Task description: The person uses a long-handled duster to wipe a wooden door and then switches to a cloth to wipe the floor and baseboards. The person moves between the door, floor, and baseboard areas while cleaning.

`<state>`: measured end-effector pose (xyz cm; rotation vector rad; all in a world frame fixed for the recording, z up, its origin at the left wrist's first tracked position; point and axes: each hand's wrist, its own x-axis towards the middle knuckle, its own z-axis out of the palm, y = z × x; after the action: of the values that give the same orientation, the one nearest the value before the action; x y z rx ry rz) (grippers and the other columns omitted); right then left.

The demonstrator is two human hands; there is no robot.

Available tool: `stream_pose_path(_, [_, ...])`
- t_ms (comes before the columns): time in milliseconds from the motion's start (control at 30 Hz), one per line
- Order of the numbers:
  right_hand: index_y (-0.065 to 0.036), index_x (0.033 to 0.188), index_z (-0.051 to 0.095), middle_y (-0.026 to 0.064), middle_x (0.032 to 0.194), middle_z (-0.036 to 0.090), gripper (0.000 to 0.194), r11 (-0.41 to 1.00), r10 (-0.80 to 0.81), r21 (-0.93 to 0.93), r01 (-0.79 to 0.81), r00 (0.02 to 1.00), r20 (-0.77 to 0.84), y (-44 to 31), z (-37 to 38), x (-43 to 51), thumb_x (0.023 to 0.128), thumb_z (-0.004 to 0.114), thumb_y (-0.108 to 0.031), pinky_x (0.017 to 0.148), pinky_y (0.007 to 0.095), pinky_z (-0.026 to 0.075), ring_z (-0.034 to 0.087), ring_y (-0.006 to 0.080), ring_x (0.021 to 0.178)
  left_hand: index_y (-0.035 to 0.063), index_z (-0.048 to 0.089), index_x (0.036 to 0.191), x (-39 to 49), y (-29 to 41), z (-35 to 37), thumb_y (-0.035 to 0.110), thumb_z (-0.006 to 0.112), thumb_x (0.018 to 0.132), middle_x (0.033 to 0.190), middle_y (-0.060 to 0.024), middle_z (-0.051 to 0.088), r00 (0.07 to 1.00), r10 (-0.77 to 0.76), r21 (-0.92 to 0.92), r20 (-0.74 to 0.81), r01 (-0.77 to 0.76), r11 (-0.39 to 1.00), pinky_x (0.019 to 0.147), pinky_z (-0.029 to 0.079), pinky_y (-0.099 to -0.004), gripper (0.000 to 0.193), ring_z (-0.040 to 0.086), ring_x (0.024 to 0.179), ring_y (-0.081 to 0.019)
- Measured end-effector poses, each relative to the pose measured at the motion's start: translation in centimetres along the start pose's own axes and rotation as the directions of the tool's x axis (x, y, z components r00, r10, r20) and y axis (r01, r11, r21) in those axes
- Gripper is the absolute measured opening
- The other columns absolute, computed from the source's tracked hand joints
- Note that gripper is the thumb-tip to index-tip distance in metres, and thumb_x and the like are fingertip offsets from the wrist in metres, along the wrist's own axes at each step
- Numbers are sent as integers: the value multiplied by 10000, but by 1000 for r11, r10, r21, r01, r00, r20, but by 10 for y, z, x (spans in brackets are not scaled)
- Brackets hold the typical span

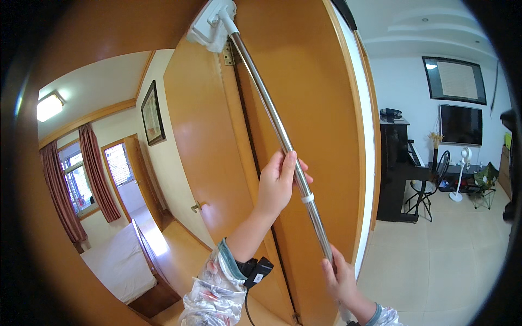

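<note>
A flat mop's metal telescopic pole [271, 106] slants across the view from upper left to lower right. My left hand [281, 179] is closed around its middle, just above a white ring. Lower down, near the pole's end, my right hand [341, 279] grips it. At the top, the white mop head [214, 24] with a pale fluffy pad is raised by the upper door hinge [228, 55], under the dark upper frame; whether it touches the wood cannot be told. The open wooden door [200, 134] has a metal handle [196, 206].
Beside the door stands a wooden panel [301, 102]. Through the doorway at left are a bed [118, 261], curtains [100, 175] and a framed picture [153, 114]. The room at right holds a black piano [393, 171], a chair [426, 189] and a white standing fan [461, 175].
</note>
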<state>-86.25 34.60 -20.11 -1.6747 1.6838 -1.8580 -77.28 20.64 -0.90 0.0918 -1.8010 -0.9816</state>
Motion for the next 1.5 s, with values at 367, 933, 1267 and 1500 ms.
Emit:
stream_pose_path(367, [-3, 1302, 411, 101, 678, 518, 445, 974, -161, -177, 143, 983, -90, -40, -51, 74, 900, 540, -144, 498, 281, 427, 527, 154, 547, 53, 441, 930, 86, 35, 12, 305, 373, 966, 838, -95, 606, 993, -40, -7, -115, 39, 999, 568, 545, -322, 264, 644, 681, -205])
stream_pose_path(933, [-86, 1376, 332, -27, 637, 421, 435, 913, 204, 260, -314, 904, 374, -5, -69, 29, 963, 408, -201, 517, 198, 379, 428, 38, 555, 34, 384, 1149, 15, -3, 14, 290, 298, 985, 805, -108, 586, 976, -216, -71, 6, 216, 974, 593, 565, -359, 316, 660, 703, -270])
stream_pose_path(1267, [-76, 1283, 444, 89, 735, 603, 389, 972, 235, -46, -230, 942, 240, 91, -48, -109, 916, 484, -196, 617, 306, 489, 606, 200, 626, 53, 362, 1097, -133, -90, 29, 237, 321, 982, 920, -136, 606, 893, -396, -252, 212, 442, 861, 746, 549, -371, 221, 649, 865, -275])
stream_pose_path(1500, [-75, 1108, 495, 165, 738, 613, 294, 843, 524, -339, -417, 778, 346, 199, -30, -267, 879, 522, -257, 582, 430, 489, 612, 365, 654, 27, 367, 1119, -323, -185, 63, 192, 339, 979, 1039, -153, 568, 631, -719, -159, 290, 773, 614, 804, 526, -342, 219, 600, 973, -229])
